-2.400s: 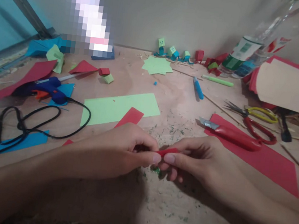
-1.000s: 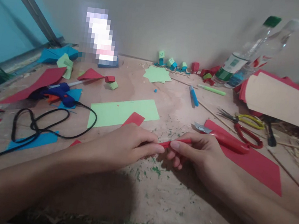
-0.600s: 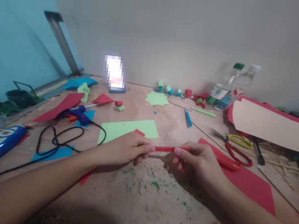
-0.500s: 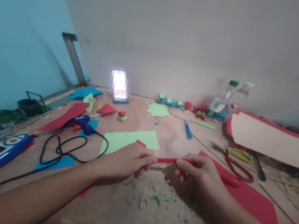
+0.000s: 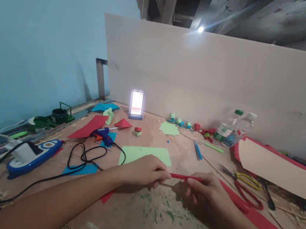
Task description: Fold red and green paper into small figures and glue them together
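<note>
A thin red strip (image 5: 180, 176), apparently folded or rolled paper, stretches level between my two hands above the table. My left hand (image 5: 147, 171) pinches its left end between thumb and fingers. At the other end, my right hand (image 5: 202, 187) closes on it with the thumb on top. Light green paper (image 5: 148, 153) lies just beyond my left hand. Red paper (image 5: 270, 225) is partly covered by my right forearm. To the right of that hand rest scissors (image 5: 243, 185) with red and yellow handles. Green scraps (image 5: 168, 213) are scattered below both hands.
A glue gun (image 5: 107, 137) with a looping black cord lies left, near a blue-white power strip (image 5: 34, 159). At the back stand a lit phone (image 5: 136, 105), small paper cubes (image 5: 179, 122) and plastic bottles (image 5: 225, 130). A blue pen (image 5: 198, 150) lies mid-table.
The view has tilted upward and swung left, bringing the ceiling and the top of the board into sight. Both hands keep the red strip in nearly the same pose.
</note>
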The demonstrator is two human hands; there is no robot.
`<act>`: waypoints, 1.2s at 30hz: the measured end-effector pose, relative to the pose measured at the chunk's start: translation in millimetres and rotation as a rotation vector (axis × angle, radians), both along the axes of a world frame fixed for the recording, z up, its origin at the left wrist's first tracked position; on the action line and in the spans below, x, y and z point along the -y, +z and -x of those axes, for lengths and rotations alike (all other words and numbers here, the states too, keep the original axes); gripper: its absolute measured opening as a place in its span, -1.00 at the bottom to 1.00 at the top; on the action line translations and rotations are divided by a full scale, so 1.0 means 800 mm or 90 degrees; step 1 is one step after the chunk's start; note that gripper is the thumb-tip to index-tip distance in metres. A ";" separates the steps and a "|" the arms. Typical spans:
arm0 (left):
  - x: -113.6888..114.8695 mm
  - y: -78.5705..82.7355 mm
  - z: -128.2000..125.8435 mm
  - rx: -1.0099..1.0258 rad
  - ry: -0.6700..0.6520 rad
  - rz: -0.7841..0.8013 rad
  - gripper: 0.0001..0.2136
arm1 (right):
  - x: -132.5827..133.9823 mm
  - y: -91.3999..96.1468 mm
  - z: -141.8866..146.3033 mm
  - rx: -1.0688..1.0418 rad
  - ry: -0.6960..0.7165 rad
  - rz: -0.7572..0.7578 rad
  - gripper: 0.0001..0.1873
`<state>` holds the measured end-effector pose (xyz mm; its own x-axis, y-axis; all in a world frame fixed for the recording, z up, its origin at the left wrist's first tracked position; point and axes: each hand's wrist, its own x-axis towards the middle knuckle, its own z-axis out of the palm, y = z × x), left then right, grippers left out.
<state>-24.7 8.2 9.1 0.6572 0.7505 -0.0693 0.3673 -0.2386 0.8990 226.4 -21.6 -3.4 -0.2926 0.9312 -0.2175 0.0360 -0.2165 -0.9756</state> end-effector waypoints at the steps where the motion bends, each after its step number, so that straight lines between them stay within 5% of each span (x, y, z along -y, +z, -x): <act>1: -0.001 0.001 0.001 0.001 -0.007 -0.001 -0.65 | 0.000 0.002 0.000 0.009 -0.001 -0.010 -0.49; 14: -0.015 -0.004 0.012 0.028 0.022 0.050 -0.63 | -0.011 0.022 -0.018 0.090 -0.012 -0.042 -0.59; 27: -0.004 -0.009 -0.001 0.177 0.189 0.225 -0.70 | -0.020 0.034 -0.029 0.047 0.006 -0.047 -0.56; 36: 0.006 0.001 -0.010 0.110 0.171 0.195 -0.63 | -0.022 0.015 -0.029 0.008 0.007 -0.042 -0.63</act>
